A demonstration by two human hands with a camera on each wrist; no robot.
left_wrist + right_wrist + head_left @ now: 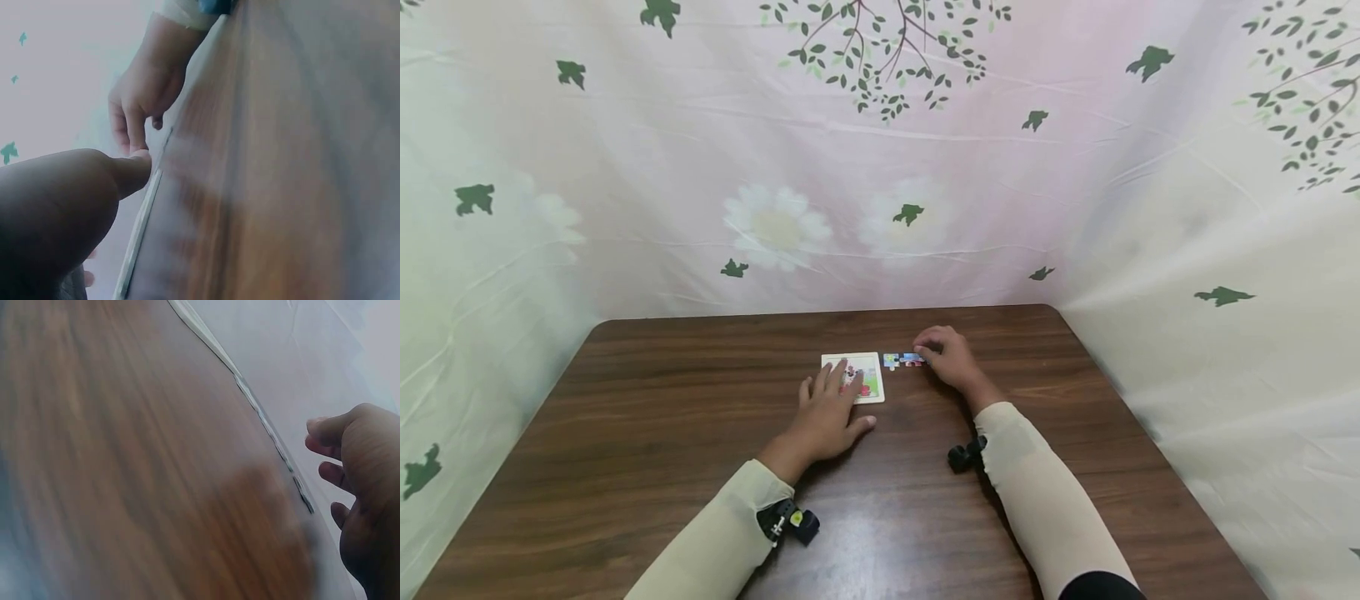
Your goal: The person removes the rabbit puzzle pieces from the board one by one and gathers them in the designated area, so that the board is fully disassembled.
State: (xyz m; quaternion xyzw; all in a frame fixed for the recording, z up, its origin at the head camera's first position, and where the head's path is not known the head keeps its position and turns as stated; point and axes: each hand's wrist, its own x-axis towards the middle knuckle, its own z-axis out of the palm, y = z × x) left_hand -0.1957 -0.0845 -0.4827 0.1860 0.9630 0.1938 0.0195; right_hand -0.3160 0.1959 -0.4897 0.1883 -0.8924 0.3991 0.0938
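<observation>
A small white-bordered picture puzzle board (870, 398) with a cartoon scene lies on the wooden table. My left hand (826, 421) rests over its left part, fingers spread, thumb off to the right; the fingers hide some of the picture. Just right of the board are several colourful jigsaw pieces (891, 361) in a row. Above the right end of that row is my right hand (951, 358), its fingers loosely bent. In the right wrist view, the pieces (265, 425) appear edge-on as a thin line, apart from the right hand (369, 469), and nothing shows between its fingers.
The brown wooden table (662, 433) has rounded far corners. A pale cloth backdrop (662, 183) with leaves and flowers hangs behind it and along both sides. Each wrist carries a small black camera (805, 527) on a strap.
</observation>
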